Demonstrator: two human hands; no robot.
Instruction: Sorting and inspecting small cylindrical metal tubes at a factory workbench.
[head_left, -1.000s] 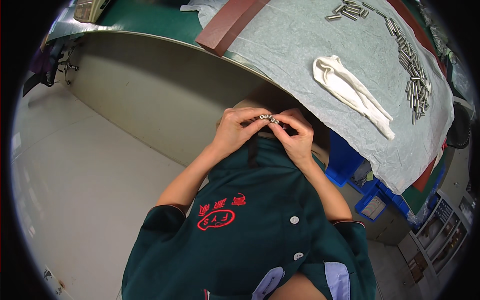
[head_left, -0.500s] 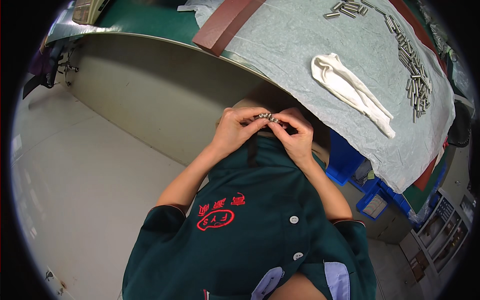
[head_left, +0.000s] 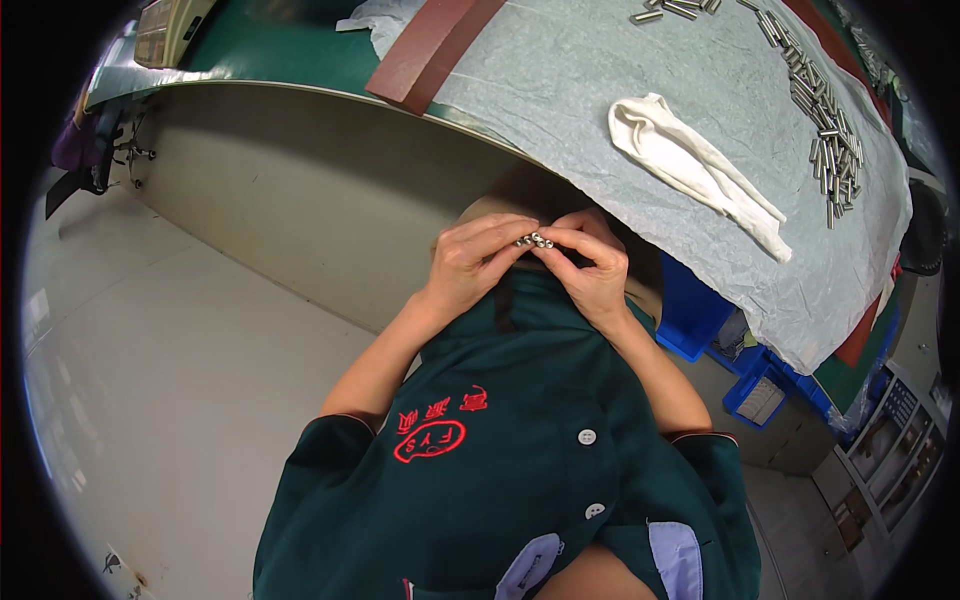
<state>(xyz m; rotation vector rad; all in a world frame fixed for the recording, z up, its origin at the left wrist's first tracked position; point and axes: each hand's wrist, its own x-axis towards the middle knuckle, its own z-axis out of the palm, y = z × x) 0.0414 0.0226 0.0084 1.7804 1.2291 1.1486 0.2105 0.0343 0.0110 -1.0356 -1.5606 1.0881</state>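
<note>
Several short, shiny metal pins (head_left: pixel 536 240) sit bunched between my fingertips, their round ends showing in front of my body. My left hand (head_left: pixel 468 260) pinches the bunch from the left, thumb below and fingers above. From the other side my right hand (head_left: pixel 597 268) grips it the same way, and both hands meet there. The pins' lengths are mostly hidden by my fingers. More loose metal pins (head_left: pixel 828 130) lie in a long scattered row on the table's right side, with a few at the top. A crumpled white cloth (head_left: pixel 690 170) lies nearer to me.
Pale sheeting (head_left: pixel 570 90) covers much of the green table (head_left: pixel 290 50). A red-brown block (head_left: pixel 428 55) lies across its edge. Blue bins (head_left: pixel 690 315) stand below the table at right, near a shelf unit (head_left: pixel 885 440). Part of another person (head_left: pixel 75 145) shows far left.
My hands stay together on the pins, with more round ends now showing between the fingertips. The view has shifted slightly, so the table items appear a little higher and most sit further left.
</note>
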